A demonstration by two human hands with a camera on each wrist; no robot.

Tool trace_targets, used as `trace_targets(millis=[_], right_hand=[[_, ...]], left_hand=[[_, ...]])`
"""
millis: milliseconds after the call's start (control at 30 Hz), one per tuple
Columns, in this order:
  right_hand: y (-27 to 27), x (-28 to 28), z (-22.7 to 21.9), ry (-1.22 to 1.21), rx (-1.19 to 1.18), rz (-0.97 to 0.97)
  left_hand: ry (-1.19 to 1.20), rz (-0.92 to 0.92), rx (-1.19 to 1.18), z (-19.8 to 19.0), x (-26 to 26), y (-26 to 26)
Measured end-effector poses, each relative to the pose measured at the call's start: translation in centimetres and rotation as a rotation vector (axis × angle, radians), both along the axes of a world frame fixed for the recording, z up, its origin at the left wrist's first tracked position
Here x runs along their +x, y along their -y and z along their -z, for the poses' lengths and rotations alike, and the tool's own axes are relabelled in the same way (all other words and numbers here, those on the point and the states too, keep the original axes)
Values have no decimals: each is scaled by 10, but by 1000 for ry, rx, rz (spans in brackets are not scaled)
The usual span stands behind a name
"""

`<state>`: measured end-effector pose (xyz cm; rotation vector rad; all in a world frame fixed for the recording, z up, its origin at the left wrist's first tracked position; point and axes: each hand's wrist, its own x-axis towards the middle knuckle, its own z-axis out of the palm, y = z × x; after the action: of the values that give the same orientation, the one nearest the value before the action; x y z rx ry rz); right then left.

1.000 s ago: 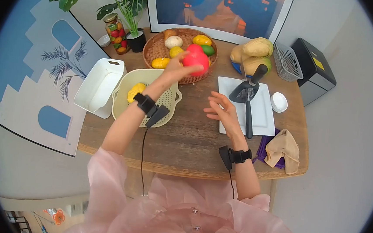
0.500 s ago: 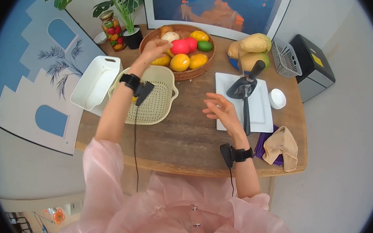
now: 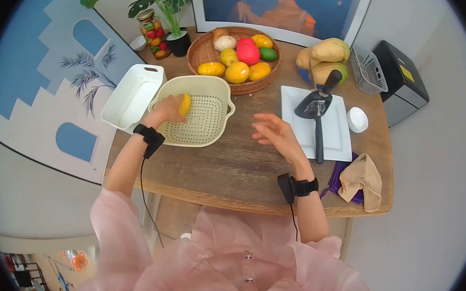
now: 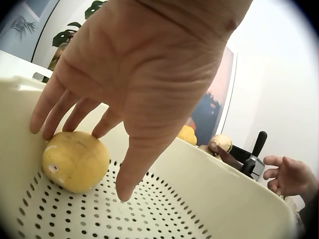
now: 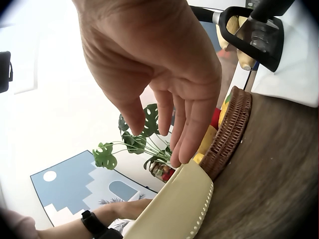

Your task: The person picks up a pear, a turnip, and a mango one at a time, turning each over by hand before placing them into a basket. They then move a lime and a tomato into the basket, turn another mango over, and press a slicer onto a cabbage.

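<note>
My left hand reaches down into a cream colander. There, a round yellow fruit lies against the side wall on the perforated floor. In the left wrist view the fingers extend down to the fruit's upper edge, while the thumb stands apart from it. My right hand hovers over the table between the colander and a white board, with loosely bent fingers and nothing held. Behind the colander, a wicker basket bears two red fruits, one of them in front, and several yellow ones.
Black-handled tools lie on the white board, a blade upright among them. Left of the colander stands a white bin. At right are a small white bowl and a beige cloth. Pale squashes sit at the back.
My left hand has let go of the red fruit in the wicker basket, then moved left and down into the colander to the yellow fruit. The right hand stays nearly still.
</note>
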<state>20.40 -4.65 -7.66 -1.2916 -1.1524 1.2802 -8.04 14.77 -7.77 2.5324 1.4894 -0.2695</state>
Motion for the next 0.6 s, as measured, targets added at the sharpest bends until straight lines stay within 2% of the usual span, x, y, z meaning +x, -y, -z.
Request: trace_targets(millis=[100,167,267,433,600], right_hand=[[4,3,-4,14,4,20],[4,3,-6,6,9,25],[2,-1,-6,-8,15,8],[2,-3,-8,10,-16,-46],[4,0,-10,1,4,-52]], left_hand=[[6,-64,-63,2,11,-2],[-116,-84,11,1,14,-1],[-100,-93,73,10,12,-10],[-95,-119,45,18,9,-24],[-101,-149,7,6,16,-23]])
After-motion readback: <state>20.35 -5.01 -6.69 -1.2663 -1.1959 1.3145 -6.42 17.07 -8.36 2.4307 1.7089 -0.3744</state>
